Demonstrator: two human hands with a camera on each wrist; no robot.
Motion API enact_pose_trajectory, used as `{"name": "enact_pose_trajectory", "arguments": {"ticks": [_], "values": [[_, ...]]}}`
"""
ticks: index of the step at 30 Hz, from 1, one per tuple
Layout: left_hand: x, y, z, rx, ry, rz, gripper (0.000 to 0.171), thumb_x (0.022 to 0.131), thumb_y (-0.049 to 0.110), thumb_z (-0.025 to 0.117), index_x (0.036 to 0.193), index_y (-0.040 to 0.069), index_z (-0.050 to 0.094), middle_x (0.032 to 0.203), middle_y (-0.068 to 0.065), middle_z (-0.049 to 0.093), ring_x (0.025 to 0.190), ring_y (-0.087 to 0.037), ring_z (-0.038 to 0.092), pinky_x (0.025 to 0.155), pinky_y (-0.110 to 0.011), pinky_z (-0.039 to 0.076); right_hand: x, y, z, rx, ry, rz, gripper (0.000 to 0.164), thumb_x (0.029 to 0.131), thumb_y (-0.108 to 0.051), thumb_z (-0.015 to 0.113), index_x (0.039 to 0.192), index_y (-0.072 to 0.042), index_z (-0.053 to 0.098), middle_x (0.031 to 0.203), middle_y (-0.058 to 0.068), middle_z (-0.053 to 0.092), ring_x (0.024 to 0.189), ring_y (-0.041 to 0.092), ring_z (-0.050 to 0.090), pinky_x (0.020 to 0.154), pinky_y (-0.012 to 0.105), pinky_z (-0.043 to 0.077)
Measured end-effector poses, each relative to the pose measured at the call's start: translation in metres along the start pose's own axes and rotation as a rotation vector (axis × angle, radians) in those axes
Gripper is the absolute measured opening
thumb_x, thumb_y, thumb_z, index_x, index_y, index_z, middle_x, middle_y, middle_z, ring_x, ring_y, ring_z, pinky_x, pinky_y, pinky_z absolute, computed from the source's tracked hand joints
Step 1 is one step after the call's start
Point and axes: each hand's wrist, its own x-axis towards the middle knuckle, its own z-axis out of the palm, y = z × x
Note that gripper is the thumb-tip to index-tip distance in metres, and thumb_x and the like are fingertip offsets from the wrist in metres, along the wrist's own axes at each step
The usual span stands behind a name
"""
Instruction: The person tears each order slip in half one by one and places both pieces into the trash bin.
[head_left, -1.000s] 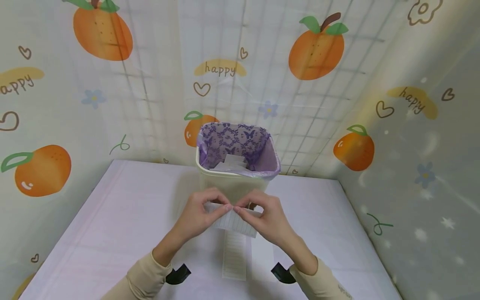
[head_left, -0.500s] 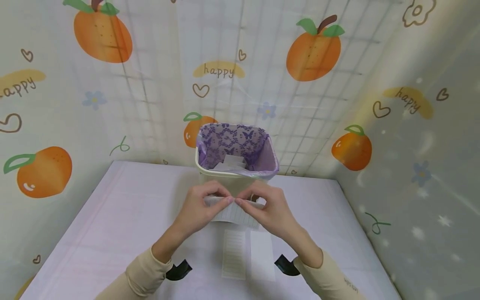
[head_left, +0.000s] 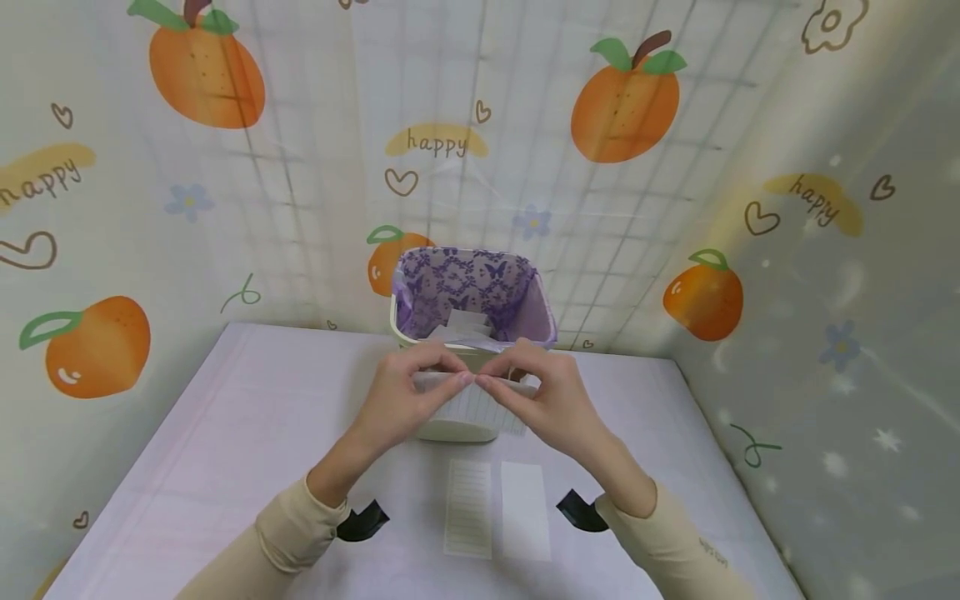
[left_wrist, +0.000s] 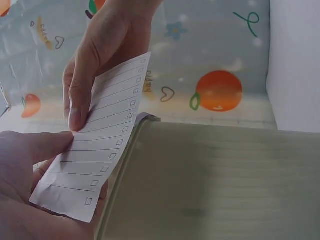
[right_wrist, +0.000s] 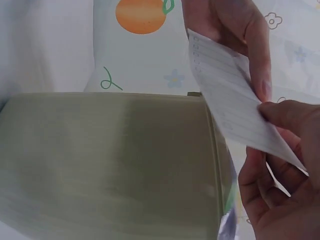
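A white lined checklist sheet point(head_left: 472, 407), with a row of small checkboxes along one edge, is held up between both hands. My left hand point(head_left: 401, 396) pinches its upper edge near the middle between thumb and fingers. Close beside it, fingertips nearly meeting, my right hand point(head_left: 551, 400) pinches the same edge. In the left wrist view the paper point(left_wrist: 110, 140) looks slightly bowed and in one piece. Just beyond the hands stands a pale trash bin point(right_wrist: 110, 165) lined with a purple patterned bag point(head_left: 465, 279). White paper pieces point(head_left: 465, 327) lie inside the bin.
On the white table, nearer than the hands, lie a lined paper strip point(head_left: 468, 508) and a plain white strip point(head_left: 526, 512), side by side. Black pieces point(head_left: 363, 522) stick out at both cuffs. A fruit-printed curtain point(head_left: 300, 208) hangs around the table.
Both hands have risen and moved forward to the bin with the sheet, their pinch unchanged. The two strips on the table are now fully uncovered.
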Motion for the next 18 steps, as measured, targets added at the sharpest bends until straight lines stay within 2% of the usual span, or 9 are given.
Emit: {"name": "enact_pose_trajectory", "arguments": {"ticks": [4, 8, 18], "values": [[0.006, 0.004, -0.002, 0.009, 0.003, 0.006, 0.003, 0.096, 0.013, 0.078, 0.096, 0.009, 0.079, 0.093, 0.0, 0.075, 0.092, -0.014, 0.07, 0.087, -0.033, 0.059, 0.006, -0.002, -0.006, 0.002, -0.009, 0.007, 0.004, 0.095, -0.014, 0.08, 0.099, -0.016, 0.079, 0.092, -0.007, 0.074, 0.082, 0.009, 0.064, 0.074, 0.027, 0.056], [0.012, 0.008, -0.006, 0.016, 0.008, -0.002, 0.005, 0.096, 0.014, 0.078, 0.097, 0.009, 0.078, 0.094, 0.001, 0.075, 0.093, -0.015, 0.07, 0.087, -0.034, 0.059, 0.013, -0.005, -0.01, -0.002, -0.011, 0.015, 0.003, 0.095, -0.016, 0.08, 0.098, -0.016, 0.08, 0.092, -0.007, 0.074, 0.083, 0.009, 0.066, 0.074, 0.028, 0.057], [0.025, 0.011, -0.011, 0.015, 0.017, -0.013, 0.007, 0.096, 0.013, 0.078, 0.096, 0.006, 0.079, 0.093, -0.001, 0.075, 0.092, -0.015, 0.07, 0.087, -0.033, 0.057, 0.026, -0.005, -0.017, -0.014, -0.018, 0.017, 0.005, 0.093, -0.011, 0.081, 0.097, -0.015, 0.08, 0.092, -0.006, 0.074, 0.082, 0.01, 0.067, 0.074, 0.027, 0.057]]}}
